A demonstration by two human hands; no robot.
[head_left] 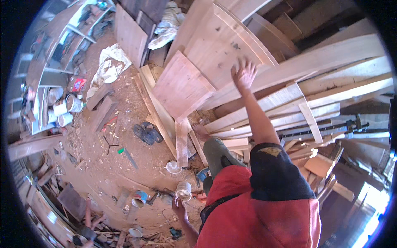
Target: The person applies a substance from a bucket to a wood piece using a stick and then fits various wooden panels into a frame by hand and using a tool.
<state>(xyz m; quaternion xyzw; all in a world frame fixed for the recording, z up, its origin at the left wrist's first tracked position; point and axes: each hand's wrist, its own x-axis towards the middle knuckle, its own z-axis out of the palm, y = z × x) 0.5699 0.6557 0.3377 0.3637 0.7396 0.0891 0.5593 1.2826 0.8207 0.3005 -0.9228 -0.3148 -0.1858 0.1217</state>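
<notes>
A small white tub (183, 191) with pale contents is gripped at its lower side by my left hand (179, 206), whose fingers are closed around it. On the right, my right hand (244, 74) is stretched out over a large light wooden panel (221, 39); its fingers are spread and slightly blurred. Whether it touches the wood, I cannot tell. Below and left of that hand a smaller pinkish wooden board (182, 85) leans in front of the panel. A round clear lid or shallow dish (173, 167) lies just beyond the tub.
Long planks (331, 93) are stacked along the right, with a black bar clamp (326, 129) among them. A dark plastic bag (147, 133), a blue can (139, 199) and wood shavings lie on the dirt floor. White buckets (73, 103) stand by shelves at left.
</notes>
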